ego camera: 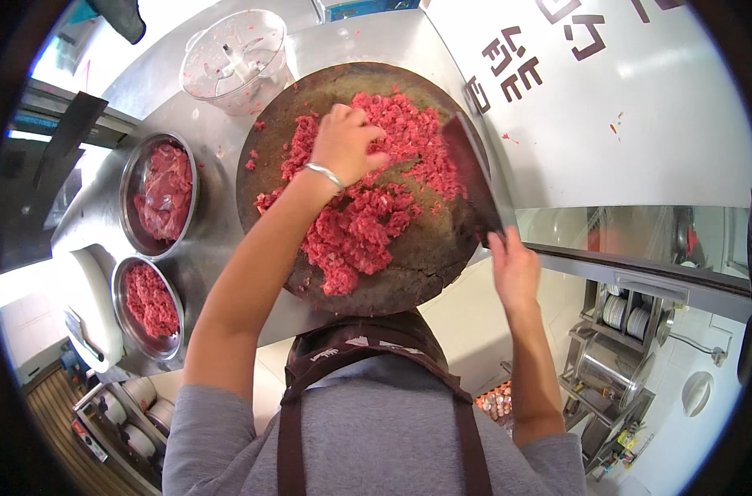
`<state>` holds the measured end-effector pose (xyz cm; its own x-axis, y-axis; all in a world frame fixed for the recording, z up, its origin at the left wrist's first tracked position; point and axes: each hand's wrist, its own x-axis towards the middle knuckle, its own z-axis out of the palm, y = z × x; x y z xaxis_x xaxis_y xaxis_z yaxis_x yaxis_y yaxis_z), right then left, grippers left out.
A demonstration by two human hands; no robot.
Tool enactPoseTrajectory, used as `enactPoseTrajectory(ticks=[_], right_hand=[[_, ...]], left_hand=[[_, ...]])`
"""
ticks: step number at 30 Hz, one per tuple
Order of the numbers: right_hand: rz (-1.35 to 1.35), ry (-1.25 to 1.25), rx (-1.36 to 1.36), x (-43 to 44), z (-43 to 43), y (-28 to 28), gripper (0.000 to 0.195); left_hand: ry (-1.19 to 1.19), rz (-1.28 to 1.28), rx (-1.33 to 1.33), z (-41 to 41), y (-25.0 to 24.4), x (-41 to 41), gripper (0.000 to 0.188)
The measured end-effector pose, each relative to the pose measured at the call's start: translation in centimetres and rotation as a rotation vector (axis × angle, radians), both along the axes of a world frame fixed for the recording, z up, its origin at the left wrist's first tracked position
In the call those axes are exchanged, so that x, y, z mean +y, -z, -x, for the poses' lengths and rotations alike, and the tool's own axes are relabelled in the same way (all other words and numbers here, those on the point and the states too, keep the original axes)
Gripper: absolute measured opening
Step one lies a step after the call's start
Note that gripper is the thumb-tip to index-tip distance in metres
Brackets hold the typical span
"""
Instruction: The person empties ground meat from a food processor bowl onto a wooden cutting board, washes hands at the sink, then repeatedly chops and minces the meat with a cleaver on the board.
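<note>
A heap of red minced meat spreads over a round, dark wooden chopping block in front of me. Above the upper part of the heap is my left hand, palm down, with bent fingers apart and a silver bangle at the wrist. Whether its fingertips touch the mince is unclear. My right hand grips the handle of a cleaver. The cleaver's broad, dark blade is tilted at the right side of the block, with its far end beside the mince.
A clear food-processor bowl with a blade inside stands at the back left. Left are a steel bowl of raw meat pieces, a steel bowl of mince and a knife on a white board. A white panel borders the right.
</note>
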<state>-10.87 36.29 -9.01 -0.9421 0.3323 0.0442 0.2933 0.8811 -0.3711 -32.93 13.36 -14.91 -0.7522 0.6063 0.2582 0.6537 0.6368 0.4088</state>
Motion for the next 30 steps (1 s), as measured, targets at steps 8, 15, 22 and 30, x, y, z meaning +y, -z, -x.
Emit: enactPoseTrajectory(ticks=[8, 15, 22, 30], right_hand=[[0.016, -0.201, -0.031, -1.4, -1.8, -1.0, 0.023], [-0.215, -0.126, 0.015, 2.8, 7.8, 0.3, 0.022], [-0.156, -0.447, -0.04, -4.9, 4.0, 0.9, 0.015], [-0.124, -0.184, -0.093, 0.6, 1.0, -0.8, 0.022]], left_hand=[[0.014, 0.108, -0.05, -5.5, -2.1, -5.3, 0.02], [-0.169, -0.053, 0.061, -10.2, -4.2, -7.8, 0.017], [-0.349, -0.176, 0.087, -10.8, -4.8, -9.9, 0.012], [-0.179, -0.246, -0.029, -11.0, -5.1, -8.5, 0.017]])
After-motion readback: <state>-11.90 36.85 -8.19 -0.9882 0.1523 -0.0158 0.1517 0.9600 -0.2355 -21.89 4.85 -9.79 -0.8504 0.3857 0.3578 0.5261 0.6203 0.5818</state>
